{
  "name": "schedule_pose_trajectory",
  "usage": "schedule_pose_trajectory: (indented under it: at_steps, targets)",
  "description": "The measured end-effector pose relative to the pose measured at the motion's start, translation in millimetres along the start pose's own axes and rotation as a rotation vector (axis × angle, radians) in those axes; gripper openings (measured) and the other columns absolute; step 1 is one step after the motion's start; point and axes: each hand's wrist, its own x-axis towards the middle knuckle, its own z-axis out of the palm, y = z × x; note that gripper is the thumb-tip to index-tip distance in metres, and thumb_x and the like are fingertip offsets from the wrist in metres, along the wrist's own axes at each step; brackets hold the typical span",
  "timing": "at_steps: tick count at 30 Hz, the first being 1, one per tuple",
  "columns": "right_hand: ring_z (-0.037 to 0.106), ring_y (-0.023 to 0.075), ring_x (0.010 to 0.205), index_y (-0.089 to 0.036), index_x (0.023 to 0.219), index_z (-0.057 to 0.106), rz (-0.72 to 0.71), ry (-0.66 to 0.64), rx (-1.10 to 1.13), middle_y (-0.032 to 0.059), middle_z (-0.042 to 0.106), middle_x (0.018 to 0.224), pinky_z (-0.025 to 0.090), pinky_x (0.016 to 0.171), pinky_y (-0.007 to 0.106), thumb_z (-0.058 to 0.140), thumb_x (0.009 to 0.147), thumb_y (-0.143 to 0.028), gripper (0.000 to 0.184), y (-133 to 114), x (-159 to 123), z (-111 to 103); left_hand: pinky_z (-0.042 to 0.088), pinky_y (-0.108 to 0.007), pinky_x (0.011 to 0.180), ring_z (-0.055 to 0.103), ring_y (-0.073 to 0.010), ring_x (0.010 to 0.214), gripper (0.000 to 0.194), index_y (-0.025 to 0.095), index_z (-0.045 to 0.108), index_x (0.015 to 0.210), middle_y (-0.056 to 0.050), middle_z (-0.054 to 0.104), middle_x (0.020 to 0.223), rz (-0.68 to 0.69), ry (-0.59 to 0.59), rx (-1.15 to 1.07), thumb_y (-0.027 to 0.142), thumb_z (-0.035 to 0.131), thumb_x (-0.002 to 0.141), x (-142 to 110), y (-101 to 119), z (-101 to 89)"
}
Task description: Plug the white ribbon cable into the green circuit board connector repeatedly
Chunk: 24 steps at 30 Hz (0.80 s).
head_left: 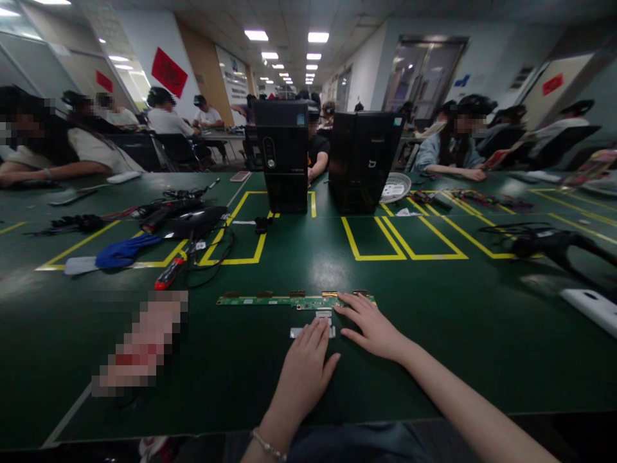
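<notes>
in the head view, a long, narrow, green circuit board (282, 301) with copper-coloured tabs is lying crosswise on the dark green desk (231, 366), just beyond the hands. the right hand (372, 326) is reaching over the board's right end, its fingers spreading wide and its fingertips resting at that end. the left hand (304, 368) is lying nearer the person, palm down, its fingers keeping close together and its thumb standing apart; its fingertips are covering part of some small, flat, whitish strips (299, 332) just below the board's middle. whether either hand is pressing down, i cannot tell.

beyond the board, two black, boxy computer towers (282, 164) (362, 164) are standing upright side by side, partly hiding a seated person in a dark top. left of the board, a red-and-black screwdriver (169, 274) is lying near a blue, glove-like cloth (124, 251) and a heap of black cables and casings (193, 222). nearer the person, a pinkish, pixelated patch (139, 344) is hiding its own detail. at the far right, a black, curved object (554, 243) is lying beyond a white, flat panel (590, 310).

beside the right tower, a pale, round, perforated basket (406, 182) is holding something whitish, too small to identify.
</notes>
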Motion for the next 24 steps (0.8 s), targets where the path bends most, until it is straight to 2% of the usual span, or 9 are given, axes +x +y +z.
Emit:
schedule_pose_trajectory:
  at_steps: [6, 17, 24]
  targets:
    - [0.031, 0.0244, 0.138, -0.025, 0.136, 0.049, -0.008, 0.000, 0.007, 0.0091, 0.036, 0.149, 0.023, 0.114, 0.052, 0.049, 0.092, -0.047, 0.049, 0.0, -0.1, -0.7, 0.043, -0.049, 0.104, 0.045, -0.0311, 0.131, 0.047, 0.006, 0.046, 0.136, -0.019, 0.050, 0.140, -0.002, -0.021, 0.015, 0.030, 0.048, 0.095, 2.2, 2.8, 0.7]
    - [0.032, 0.0239, 0.138, -0.024, 0.137, 0.048, -0.022, 0.005, 0.010, 0.0097, 0.037, 0.149, 0.023, 0.114, 0.051, 0.051, 0.091, -0.046, 0.051, 1.9, -1.0, 1.4, 0.044, -0.049, 0.103, 0.047, -0.0301, 0.130, 0.046, 0.008, 0.045, 0.136, -0.019, 0.051, 0.139, -0.005, 0.030, 0.020, 0.030, 0.044, 0.096, 2.0, 3.3, 7.5]
    - [0.030, 0.0245, 0.139, -0.024, 0.139, 0.047, -0.030, -0.007, 0.010, 0.0095, 0.035, 0.150, 0.022, 0.115, 0.051, 0.049, 0.091, -0.047, 0.053, 2.9, -1.0, 1.7, 0.040, -0.051, 0.106, 0.044, -0.0297, 0.132, 0.044, 0.007, 0.045, 0.136, -0.019, 0.050, 0.140, 0.002, -0.042, -0.011, 0.028, 0.045, 0.097, 4.5, 1.0, 4.0]
